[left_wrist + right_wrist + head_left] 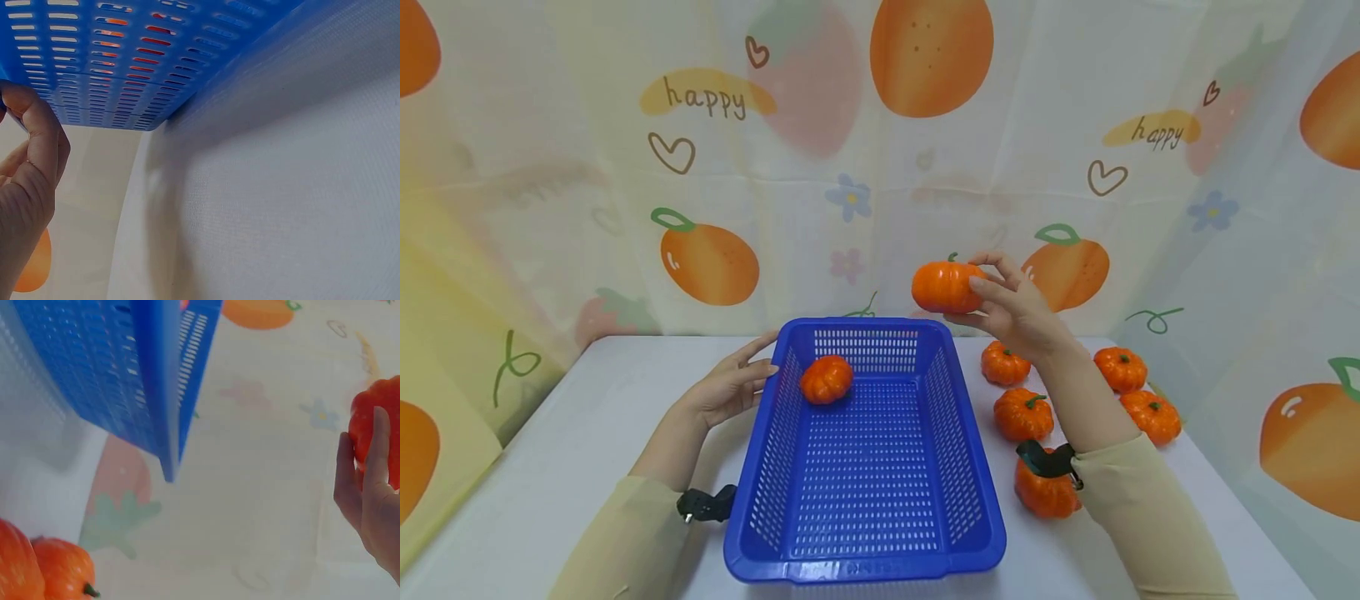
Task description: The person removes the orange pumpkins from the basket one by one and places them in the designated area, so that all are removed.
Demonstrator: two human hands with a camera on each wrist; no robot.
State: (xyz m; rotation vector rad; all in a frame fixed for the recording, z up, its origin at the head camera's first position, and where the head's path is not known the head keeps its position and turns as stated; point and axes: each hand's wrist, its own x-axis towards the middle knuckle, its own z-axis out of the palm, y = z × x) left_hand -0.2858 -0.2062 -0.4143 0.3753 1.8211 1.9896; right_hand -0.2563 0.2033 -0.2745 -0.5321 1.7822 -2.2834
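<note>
A small orange pumpkin (946, 287) with a green stem is held up by my right hand (1011, 308), above the far right corner of a blue plastic basket (880, 567). In the right wrist view the fingers (377, 450) lie against the held pumpkin (364, 419), which is cut off by the frame edge. My left hand (733, 387) holds the basket's left rim near its far corner; its bent fingers (42, 134) show at the rim in the left wrist view. Inside the basket, one pumpkin (827, 380) sits toward the far left.
Right of the basket, several more pumpkins (1023, 414) lie on the white table (602, 425), some partly behind my right arm. A fruit-printed curtain (820, 242) hangs along the far edge of the table. Dark straps (707, 504) circle both wrists.
</note>
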